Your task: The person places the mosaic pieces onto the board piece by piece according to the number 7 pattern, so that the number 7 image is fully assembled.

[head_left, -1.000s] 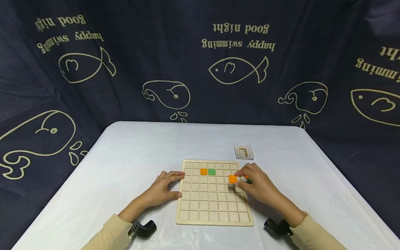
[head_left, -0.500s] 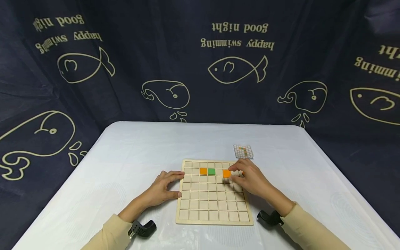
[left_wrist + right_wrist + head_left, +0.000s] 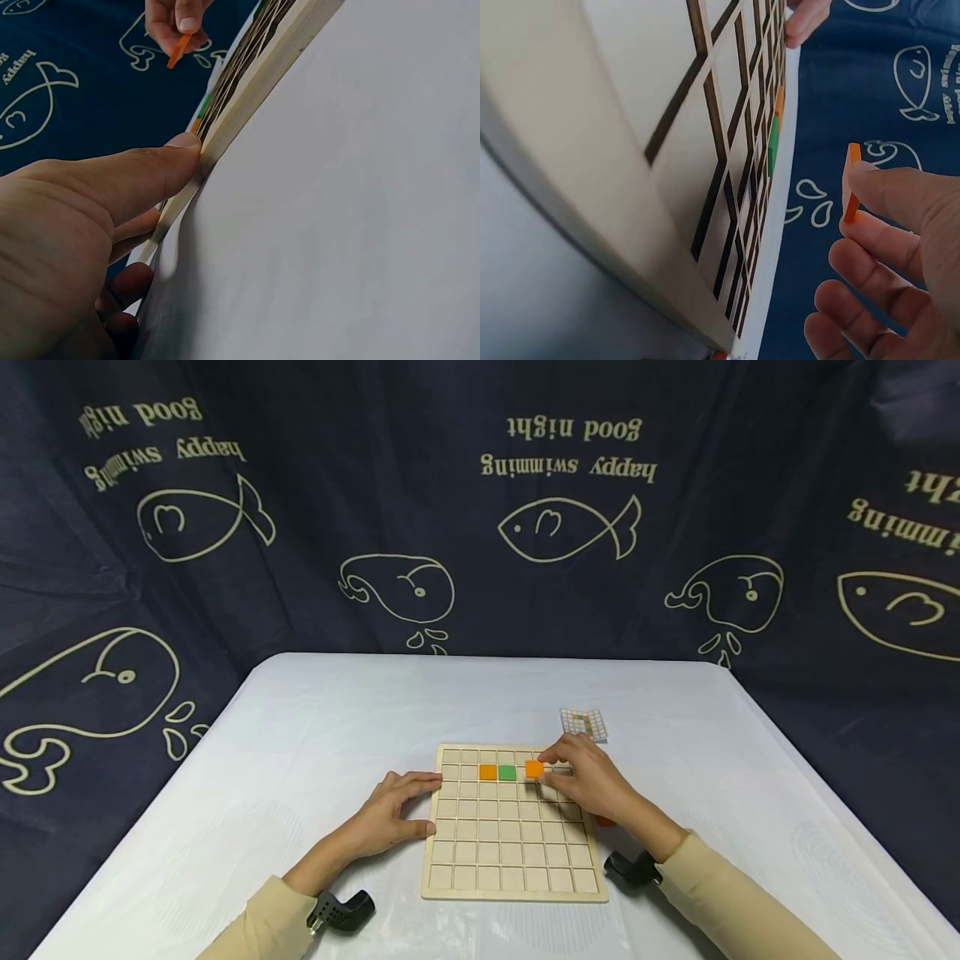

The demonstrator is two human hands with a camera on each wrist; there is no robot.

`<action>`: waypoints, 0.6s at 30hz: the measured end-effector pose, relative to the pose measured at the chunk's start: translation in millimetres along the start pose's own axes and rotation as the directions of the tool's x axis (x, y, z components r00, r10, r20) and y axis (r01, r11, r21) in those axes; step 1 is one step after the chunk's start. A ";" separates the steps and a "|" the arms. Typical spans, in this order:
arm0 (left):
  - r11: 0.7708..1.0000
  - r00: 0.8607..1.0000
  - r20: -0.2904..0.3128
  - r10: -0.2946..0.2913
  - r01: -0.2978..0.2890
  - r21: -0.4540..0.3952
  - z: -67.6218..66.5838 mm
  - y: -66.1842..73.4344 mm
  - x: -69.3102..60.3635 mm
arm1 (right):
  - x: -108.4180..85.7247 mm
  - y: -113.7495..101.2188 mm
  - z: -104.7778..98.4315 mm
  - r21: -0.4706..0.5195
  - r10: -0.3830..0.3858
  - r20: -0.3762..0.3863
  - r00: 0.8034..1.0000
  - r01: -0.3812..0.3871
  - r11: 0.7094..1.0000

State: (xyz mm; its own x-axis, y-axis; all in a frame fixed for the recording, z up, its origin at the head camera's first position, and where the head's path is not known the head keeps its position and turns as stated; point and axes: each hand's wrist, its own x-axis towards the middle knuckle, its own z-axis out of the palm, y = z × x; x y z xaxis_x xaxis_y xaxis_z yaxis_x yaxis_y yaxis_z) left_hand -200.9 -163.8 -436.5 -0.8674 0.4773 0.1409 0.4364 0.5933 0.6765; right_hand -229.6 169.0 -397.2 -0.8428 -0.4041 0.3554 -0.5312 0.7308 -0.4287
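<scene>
A wooden grid board lies on the table. One orange square tile sits in a cell of its second row from the far side, with a green tile in the cell to its right. My right hand pinches another orange tile between thumb and finger, held above that same row, right of the green one. In the right wrist view the held tile is seen edge-on, apart from the board. My left hand touches the board's left edge with thumb and fingers extended.
A small card with a printed grid pattern lies beyond the board's far right corner, partly behind my right hand. An orange-red piece shows beside the board's right edge, mostly hidden under the right wrist. A dark printed cloth hangs behind the table.
My right hand has carried the pinched orange tile leftward and slightly away from me, from the board's right side toward the green tile. The left hand stays put.
</scene>
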 end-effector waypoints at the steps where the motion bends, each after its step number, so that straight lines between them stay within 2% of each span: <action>1: 1.000 1.000 0.000 -0.003 0.003 0.000 -0.1 0.2 -0.1 | 0.6 0.2 0.6 0.001 -0.003 -0.005 1.000 0.003 1.000; 6: 1.000 1.000 -0.004 -0.009 0.009 0.006 0.0 0.7 -0.8 | 3.0 1.9 5.0 0.002 -0.018 -0.019 1.000 0.018 1.000; 13: 1.000 1.000 -0.003 -0.005 0.005 0.003 0.2 1.1 -1.2 | 8.4 0.9 6.7 0.008 0.029 0.048 0.998 -0.030 1.000; 18: 1.000 1.000 -0.006 0.000 0.000 0.001 -0.1 0.9 -0.9 | 12.3 0.0 6.8 -0.004 0.028 0.072 0.997 -0.028 1.000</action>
State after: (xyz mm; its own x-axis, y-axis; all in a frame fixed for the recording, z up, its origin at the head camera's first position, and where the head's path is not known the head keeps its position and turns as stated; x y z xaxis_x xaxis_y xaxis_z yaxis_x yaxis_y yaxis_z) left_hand -199.8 -163.8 -435.8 -0.8690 0.4730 0.1455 0.4365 0.5942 0.6756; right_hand -240.6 160.3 -398.4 -0.8615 -0.4219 0.2825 -0.5071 0.7439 -0.4353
